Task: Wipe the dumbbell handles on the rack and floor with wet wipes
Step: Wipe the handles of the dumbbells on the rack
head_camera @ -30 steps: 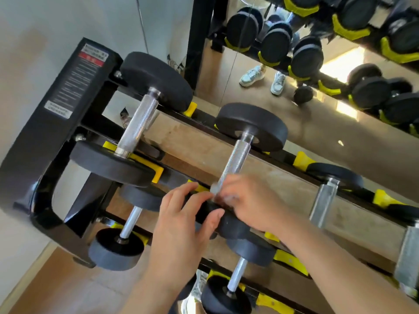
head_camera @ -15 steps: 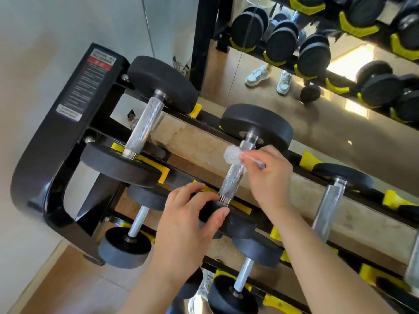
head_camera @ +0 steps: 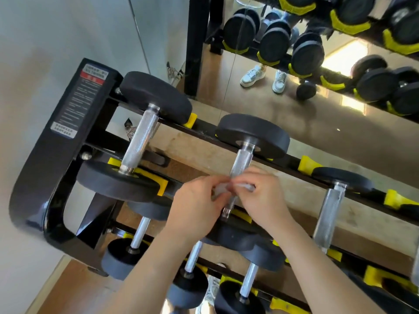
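I think the wet wipe (head_camera: 221, 191) could slip and drop down through the rack (head_camera: 56, 155), because the hands only pinch it with their fingertips. It could also bunch up and miss part of the handle (head_camera: 241, 165). The handle looks rough, so the wipe might catch and tear if it is pulled hard.

The left hand (head_camera: 197, 206) and the right hand (head_camera: 266, 201) are close together, and each one pinches the wipe. The wipe sits between them, right at the lower part of the handle. It is blurry, so I cannot tell if it goes all the way round. Another handle (head_camera: 140, 141) is well off to the left of the left hand.
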`<act>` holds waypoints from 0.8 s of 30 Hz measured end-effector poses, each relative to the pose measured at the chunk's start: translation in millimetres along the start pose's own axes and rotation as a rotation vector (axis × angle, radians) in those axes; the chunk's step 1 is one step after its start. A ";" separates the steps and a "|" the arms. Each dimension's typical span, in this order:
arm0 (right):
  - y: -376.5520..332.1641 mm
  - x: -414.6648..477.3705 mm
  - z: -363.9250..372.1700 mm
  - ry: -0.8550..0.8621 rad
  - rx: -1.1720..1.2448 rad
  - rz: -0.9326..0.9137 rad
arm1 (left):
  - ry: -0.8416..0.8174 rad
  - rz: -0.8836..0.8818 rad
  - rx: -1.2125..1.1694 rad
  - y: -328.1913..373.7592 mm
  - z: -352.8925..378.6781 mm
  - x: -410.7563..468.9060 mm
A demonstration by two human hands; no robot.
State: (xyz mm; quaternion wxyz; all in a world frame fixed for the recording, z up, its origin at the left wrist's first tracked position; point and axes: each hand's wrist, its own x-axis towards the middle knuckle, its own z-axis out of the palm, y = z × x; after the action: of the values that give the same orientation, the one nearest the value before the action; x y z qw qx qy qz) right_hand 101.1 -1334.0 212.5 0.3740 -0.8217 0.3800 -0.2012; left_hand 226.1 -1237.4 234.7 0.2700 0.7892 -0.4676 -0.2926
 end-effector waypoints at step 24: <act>-12.1 23.6 25.4 0.589 -0.180 0.084 | 0.225 -0.466 -0.629 28.6 22.7 84.8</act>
State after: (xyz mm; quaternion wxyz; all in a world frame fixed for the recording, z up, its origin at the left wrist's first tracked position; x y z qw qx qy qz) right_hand 137.3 -1335.3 206.6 0.1814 -0.7413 0.5222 -0.3806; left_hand 226.5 -1328.8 221.4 0.4742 0.7800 -0.1316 -0.3864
